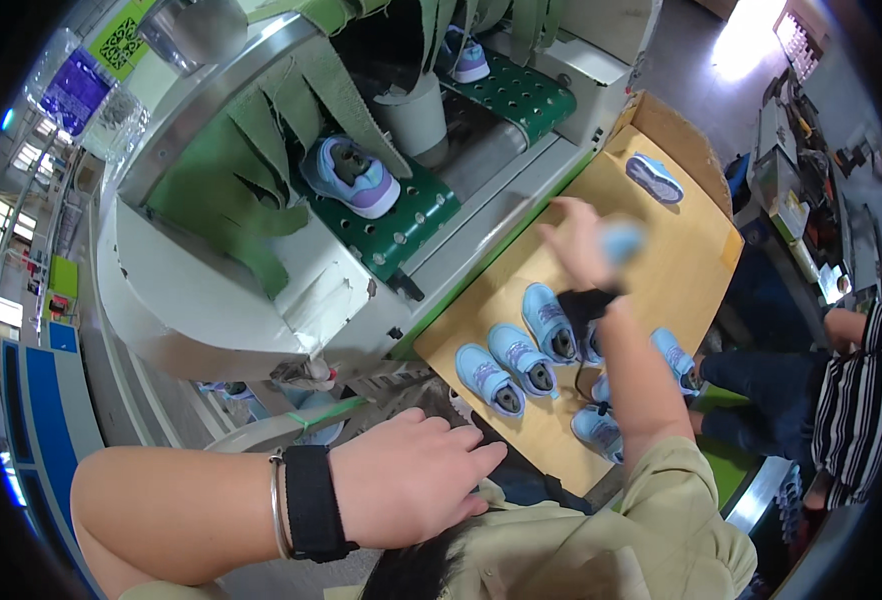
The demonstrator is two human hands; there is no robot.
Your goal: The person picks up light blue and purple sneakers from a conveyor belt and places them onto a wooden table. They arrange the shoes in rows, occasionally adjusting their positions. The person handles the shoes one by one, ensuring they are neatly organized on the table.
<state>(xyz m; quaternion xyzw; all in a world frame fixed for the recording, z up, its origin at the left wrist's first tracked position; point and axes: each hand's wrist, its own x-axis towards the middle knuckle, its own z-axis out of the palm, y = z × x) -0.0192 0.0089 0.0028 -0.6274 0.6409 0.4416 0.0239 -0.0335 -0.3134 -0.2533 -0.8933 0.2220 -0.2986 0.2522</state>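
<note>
My right hand (pixel 583 248) reaches out over the tan board, closed around a light-blue shoe (pixel 622 240) that is smeared by motion. Its fingers are partly hidden. My left hand (pixel 413 476) hovers close to my body with the fingers loosely stretched and nothing in them. Below my right wrist, several light-blue children's shoes sit on the board, among them one shoe (pixel 481 375) at the near left and one (pixel 546 312) beside the wrist. Farther off on the board lies a single blue shoe (pixel 654 178) with its sole partly showing.
To the left stands a machine (pixel 191 330) with green hanging strips. A blue and lilac shoe (pixel 356 178) rests on its green perforated belt (pixel 416 220). A cardboard edge (pixel 696 140) borders the board (pixel 691 265). Another person in a striped shirt (pixel 854 405) is at the right.
</note>
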